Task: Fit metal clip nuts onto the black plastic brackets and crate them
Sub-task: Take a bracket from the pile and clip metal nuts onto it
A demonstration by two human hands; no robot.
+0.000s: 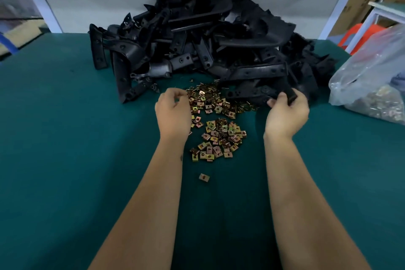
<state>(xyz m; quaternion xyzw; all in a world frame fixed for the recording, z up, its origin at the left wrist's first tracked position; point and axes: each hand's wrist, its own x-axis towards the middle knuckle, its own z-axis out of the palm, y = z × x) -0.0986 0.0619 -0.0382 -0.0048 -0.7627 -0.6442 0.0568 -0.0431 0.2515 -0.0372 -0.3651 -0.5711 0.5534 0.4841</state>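
The right hand [287,112] grips one black bracket [290,95] at the right centre of the frame, fingers curled round its near end, at the lower right edge of the bracket pile [197,35] that fills the upper centre of the green tabletop [65,138]. The bracket's visible end points up and away from the person; how far it runs into the pile cannot be told. The left hand [174,112] hovers at centre frame with fingers curled inward over the left edge of the clip nuts [219,125]; whether it pinches a nut cannot be told. The nuts lie scattered between the two hands, touching the left hand's side and just beside the right. One stray nut [204,177] lies apart, lower in the frame. The coming fit appears to turn on bringing the bracket leftward toward the nuts, since the left hand is nearer them. A clear bag [372,85] holding more hardware sits at the right edge. No crate is in view.
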